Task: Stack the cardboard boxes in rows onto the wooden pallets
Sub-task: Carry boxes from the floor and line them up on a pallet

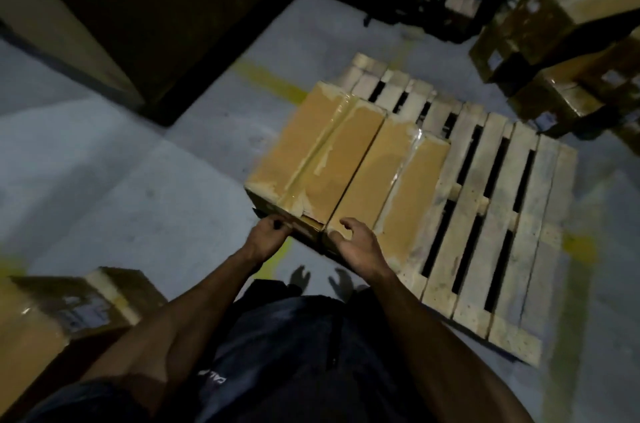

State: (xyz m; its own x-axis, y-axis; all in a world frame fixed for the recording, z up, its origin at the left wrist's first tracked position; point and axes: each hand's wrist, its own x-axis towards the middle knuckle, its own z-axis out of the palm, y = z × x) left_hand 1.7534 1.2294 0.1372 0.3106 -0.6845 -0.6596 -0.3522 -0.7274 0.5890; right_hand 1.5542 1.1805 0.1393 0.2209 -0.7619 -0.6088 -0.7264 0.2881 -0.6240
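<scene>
Two long taped cardboard boxes lie side by side on the left part of a pale wooden pallet [491,215]. The left box [308,149] and the right box [391,180] touch along their long sides. My left hand [266,237] rests at the near end of the left box, fingers curled against its lower edge. My right hand [356,242] hovers at the near end of the right box, fingers apart and bent, holding nothing. The pallet's right half shows bare slats.
More cardboard boxes are stacked at the upper right [568,42], and another box [52,318] sits at the lower left beside me. A tall dark stack or cabinet [138,7] stands at the upper left. Yellow floor markings [270,80] cross the grey floor.
</scene>
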